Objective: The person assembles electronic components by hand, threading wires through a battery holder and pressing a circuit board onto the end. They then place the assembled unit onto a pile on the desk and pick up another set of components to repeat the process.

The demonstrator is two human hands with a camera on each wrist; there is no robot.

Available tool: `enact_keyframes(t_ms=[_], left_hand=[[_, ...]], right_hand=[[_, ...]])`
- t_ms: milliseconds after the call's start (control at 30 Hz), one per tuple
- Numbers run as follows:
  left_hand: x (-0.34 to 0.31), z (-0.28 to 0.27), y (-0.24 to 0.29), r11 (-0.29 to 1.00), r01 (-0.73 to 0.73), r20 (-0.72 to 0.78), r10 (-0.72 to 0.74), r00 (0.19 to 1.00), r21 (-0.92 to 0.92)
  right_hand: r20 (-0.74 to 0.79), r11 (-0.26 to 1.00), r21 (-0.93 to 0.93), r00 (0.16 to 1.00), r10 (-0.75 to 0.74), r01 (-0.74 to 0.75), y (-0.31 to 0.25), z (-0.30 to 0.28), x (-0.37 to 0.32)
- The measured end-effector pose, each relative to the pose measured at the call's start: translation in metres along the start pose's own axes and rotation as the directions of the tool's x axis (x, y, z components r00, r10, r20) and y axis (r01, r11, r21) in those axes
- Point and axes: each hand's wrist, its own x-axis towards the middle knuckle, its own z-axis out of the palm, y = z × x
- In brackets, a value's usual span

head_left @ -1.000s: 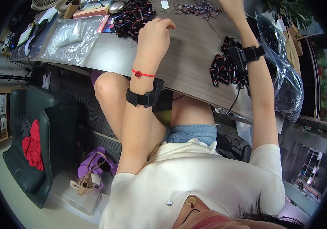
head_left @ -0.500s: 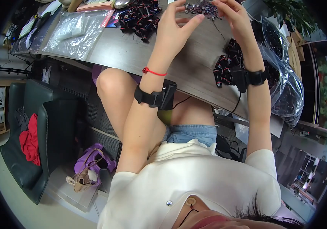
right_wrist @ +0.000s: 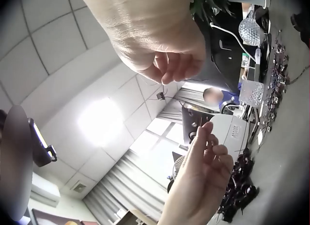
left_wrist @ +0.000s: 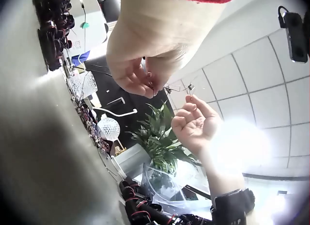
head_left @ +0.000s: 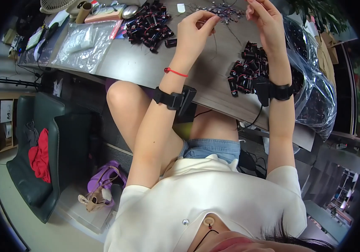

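Both hands are raised over the table's far half, apart from each other. My left hand (head_left: pixel 193 35) pinches a thin wire (head_left: pixel 214 42) between thumb and fingertips. At the upper right, my right hand (head_left: pixel 268 27) pinches fine wire ends; a small dark electronic part (right_wrist: pixel 161 95) hangs on wires just below its fingertips in the right wrist view. In the left wrist view, small parts with thin leads (left_wrist: pixel 191 87) show between the two hands' fingertips. A tangled pile of small wired parts (head_left: pixel 224 13) lies on the table beyond and between the hands.
Black cylindrical pieces with red rings form one heap (head_left: pixel 148 27) at the back left and another (head_left: pixel 247 69) by the right forearm. A clear plastic bag (head_left: pixel 81 44) lies on the left. A large filled bag (head_left: pixel 314 92) stands at the right edge, near a plant (left_wrist: pixel 162 137).
My left hand has moved right and forward, first spreading its fingers, now pinching a wire. My right hand has come back from the far wired pile and stays raised.
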Motion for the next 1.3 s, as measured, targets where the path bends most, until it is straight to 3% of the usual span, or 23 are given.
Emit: enact_keyframes(t_ms=[33,100,133,200,233,400,433,500,533,633,667,767,833,867,933,1033,1100,1233,1300], left_hand=[[0.004,0.001,0.001,0.998,0.011,0.018,-0.012,1.000,0.063],[0.012,0.003,0.001,0.982,0.025,0.050,-0.035,0.998,0.187],[0.019,0.004,-0.002,0.981,0.019,0.064,-0.032,0.997,0.191],[0.038,0.007,-0.012,0.956,-0.035,0.052,0.021,0.998,0.292],[0.048,0.007,-0.022,0.939,-0.059,0.048,0.045,0.998,0.340],[0.089,0.000,-0.084,0.871,-0.116,0.136,0.057,0.989,0.477],[0.092,-0.005,-0.090,0.757,-0.288,0.191,0.216,0.958,0.587],[0.091,-0.008,-0.098,0.407,-0.557,0.356,0.470,0.807,0.724],[0.084,-0.003,-0.089,0.407,-0.559,0.364,0.464,0.808,0.722],[0.049,0.023,-0.032,0.217,-0.355,0.288,0.288,0.913,0.909],[0.047,0.031,-0.030,0.215,-0.358,0.293,0.285,0.913,0.909],[0.040,0.052,-0.027,0.749,-0.361,0.480,0.066,0.875,0.555],[0.033,0.075,-0.036,0.741,-0.405,0.596,0.008,0.803,0.536],[0.027,0.088,-0.043,0.738,-0.410,0.599,0.010,0.801,0.536],[0.017,0.106,-0.057,0.606,-0.472,0.580,0.021,0.814,0.640],[0.019,0.113,-0.056,0.598,-0.466,0.602,-0.035,0.798,0.652],[0.021,0.112,-0.057,0.592,-0.458,0.607,-0.069,0.791,0.664],[0.019,0.093,-0.031,0.702,-0.395,0.563,-0.010,0.826,0.592],[0.022,0.076,-0.011,0.805,-0.263,0.463,-0.017,0.886,0.533]], right_hand=[[0.138,0.956,0.291,0.986,-0.089,0.046,0.015,-0.006,0.007],[0.300,0.634,0.773,0.881,-0.365,0.000,0.034,-0.016,0.018],[0.288,0.631,0.776,0.882,-0.372,0.013,0.020,-0.014,0.014],[-0.021,0.925,0.357,0.991,-0.134,0.133,-0.020,-0.015,0.001],[-0.218,0.991,0.103,0.974,-0.066,0.090,-0.034,-0.017,-0.003],[-0.302,0.975,0.130,0.943,-0.137,0.183,-0.048,-0.045,0.004],[-0.319,0.979,0.109,0.939,-0.130,0.172,-0.057,-0.044,0.002],[-0.352,0.987,0.074,0.930,-0.109,0.144,-0.072,-0.040,-0.005],[-0.359,0.987,0.077,0.927,-0.103,0.140,-0.075,-0.041,-0.006],[-0.318,0.979,0.056,0.933,-0.169,0.196,-0.080,-0.041,-0.008],[-0.323,0.979,0.059,0.932,-0.166,0.195,-0.084,-0.039,-0.010],[-0.320,0.979,0.043,0.931,-0.175,0.199,-0.093,-0.028,-0.018],[-0.295,0.974,0.056,0.936,-0.195,0.220,-0.090,-0.031,-0.019],[-0.269,0.968,0.065,0.938,-0.217,0.243,-0.088,-0.032,-0.019],[-0.247,0.960,0.069,0.937,-0.247,0.272,-0.088,-0.031,-0.021],[-0.138,0.983,0.076,0.978,-0.154,0.166,-0.095,-0.023,-0.026],[-0.118,0.983,0.051,0.979,-0.168,0.175,-0.091,-0.024,-0.026],[-0.065,0.985,0.012,0.983,-0.171,0.172,-0.076,-0.020,-0.022],[-0.065,0.989,-0.003,0.986,-0.151,0.151,-0.072,-0.019,-0.019]])
